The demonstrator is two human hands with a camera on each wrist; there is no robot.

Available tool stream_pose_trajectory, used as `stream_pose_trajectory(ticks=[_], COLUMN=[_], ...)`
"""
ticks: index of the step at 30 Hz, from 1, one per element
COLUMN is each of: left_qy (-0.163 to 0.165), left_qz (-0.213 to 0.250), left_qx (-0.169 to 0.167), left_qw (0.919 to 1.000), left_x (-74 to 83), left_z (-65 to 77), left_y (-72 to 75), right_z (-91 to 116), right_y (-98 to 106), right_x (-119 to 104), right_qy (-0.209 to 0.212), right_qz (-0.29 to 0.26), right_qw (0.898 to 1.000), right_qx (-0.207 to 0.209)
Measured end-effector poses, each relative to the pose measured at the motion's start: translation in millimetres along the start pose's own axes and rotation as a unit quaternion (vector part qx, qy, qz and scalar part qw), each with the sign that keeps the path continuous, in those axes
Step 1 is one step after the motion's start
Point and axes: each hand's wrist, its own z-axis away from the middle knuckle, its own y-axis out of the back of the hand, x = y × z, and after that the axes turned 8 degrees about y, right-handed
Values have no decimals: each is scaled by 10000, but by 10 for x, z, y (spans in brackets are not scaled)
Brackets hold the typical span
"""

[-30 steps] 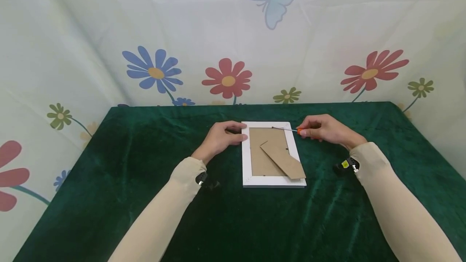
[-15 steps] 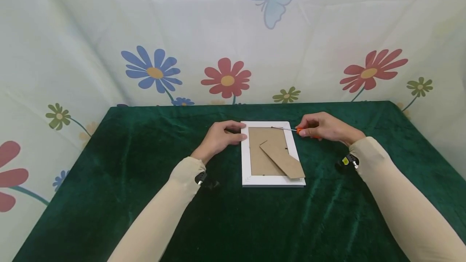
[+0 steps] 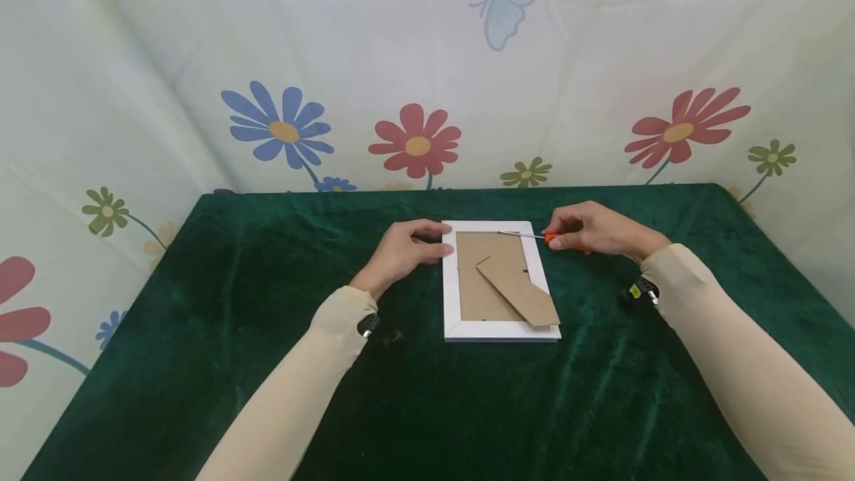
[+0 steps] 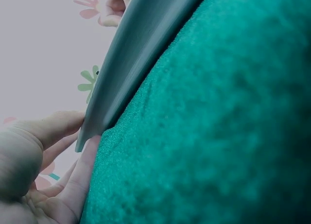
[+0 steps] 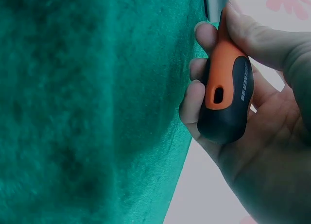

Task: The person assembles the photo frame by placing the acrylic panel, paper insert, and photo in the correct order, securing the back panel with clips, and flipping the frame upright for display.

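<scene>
A white picture frame [image 3: 452,284] lies face down, its brown backing board [image 3: 473,301] and slanted easel stand [image 3: 524,295] showing. My left hand [image 3: 392,257] pinches the frame's left edge near the far corner. In the left wrist view, thumb and fingers lie on either side of the frame's edge [image 4: 127,59]. Off the right side, my right hand [image 3: 597,228] grips an orange and black screwdriver [image 5: 226,83], fingers curled round the handle. Its thin shaft reaches left over the frame, the tip at the backing's far edge; exact contact is too small to tell.
Dark green velvet cloth [image 3: 234,303] covers the table under the frame. Behind it hangs a pale curtain [image 3: 361,43] printed with flowers and a butterfly. A small dark metal tab [image 3: 525,271] shows at the backing's right edge.
My right hand and wrist have risen slightly, with the screwdriver tip staying at the same spot. The left hand and the picture frame have hardly moved.
</scene>
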Motion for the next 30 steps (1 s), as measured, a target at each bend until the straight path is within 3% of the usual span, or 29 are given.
stream_pose_trajectory(ticks=[14,30], left_qy=[64,37], left_qz=[41,3], left_qx=[-10,28], left_qw=[10000,10000], left_x=[6,10], left_z=[-2,2], left_y=[-4,-9], right_z=[-8,-5], right_y=[-11,-39], right_x=[-30,-132], right_qy=[80,231], right_qz=[154,946], right_qw=[9998,9952], right_qx=[-39,-50])
